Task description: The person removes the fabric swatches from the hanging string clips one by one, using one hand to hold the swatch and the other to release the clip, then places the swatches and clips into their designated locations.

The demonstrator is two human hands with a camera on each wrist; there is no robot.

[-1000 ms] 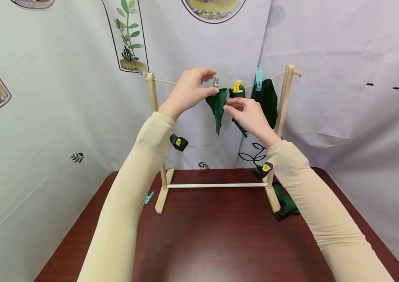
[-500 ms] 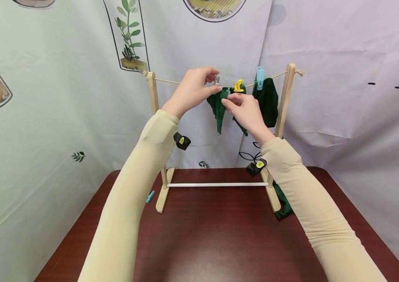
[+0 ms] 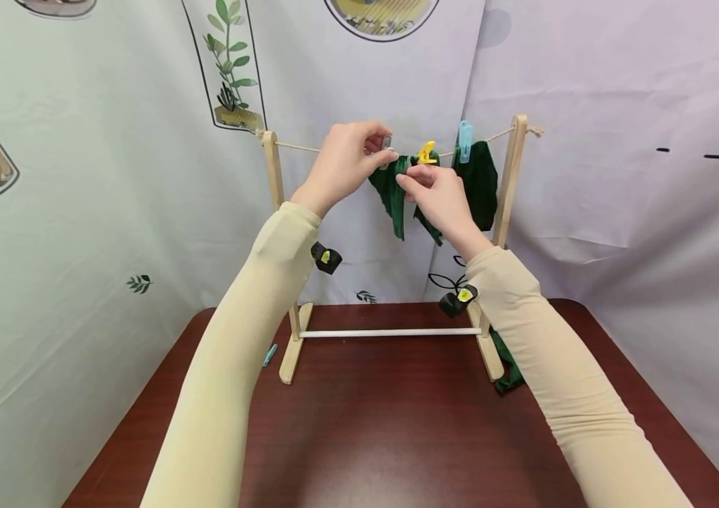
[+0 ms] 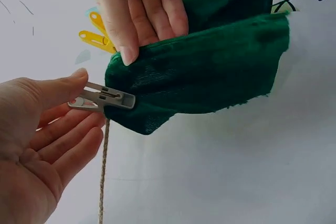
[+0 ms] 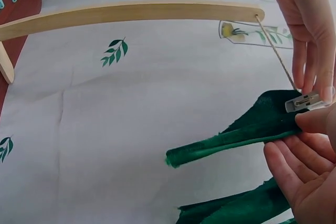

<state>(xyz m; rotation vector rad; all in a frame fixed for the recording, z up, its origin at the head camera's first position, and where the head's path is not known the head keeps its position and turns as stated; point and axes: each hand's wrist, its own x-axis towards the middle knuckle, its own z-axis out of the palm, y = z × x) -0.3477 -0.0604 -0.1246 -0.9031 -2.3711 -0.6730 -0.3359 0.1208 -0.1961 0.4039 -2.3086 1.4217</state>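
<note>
In the head view my left hand (image 3: 348, 159) is raised at the line, pinching a grey clothespin (image 4: 118, 98) between thumb and fingers. The left wrist view shows the clothespin's jaws over the edge of a green cloth (image 4: 205, 72), where it lies on the line. My right hand (image 3: 442, 197) pinches the same cloth by its upper edge, thumb in front and fingers behind. The cloth hangs down between the hands. Just right of it, a yellow clothespin (image 3: 426, 152) sits on a second green cloth (image 3: 427, 222), partly hidden by my right hand.
A rope (image 3: 298, 147) spans two wooden posts (image 3: 273, 169) of a stand on the dark red table (image 3: 372, 437). A light blue clothespin (image 3: 466, 142) holds another green cloth (image 3: 480, 187). A blue clothespin (image 3: 270, 355) lies left; green fabric (image 3: 508, 367) lies by the right foot.
My right hand has moved up and slightly left along the cloth, closer to the left hand. The grey clothespin has come lower over the cloth's top edge.
</note>
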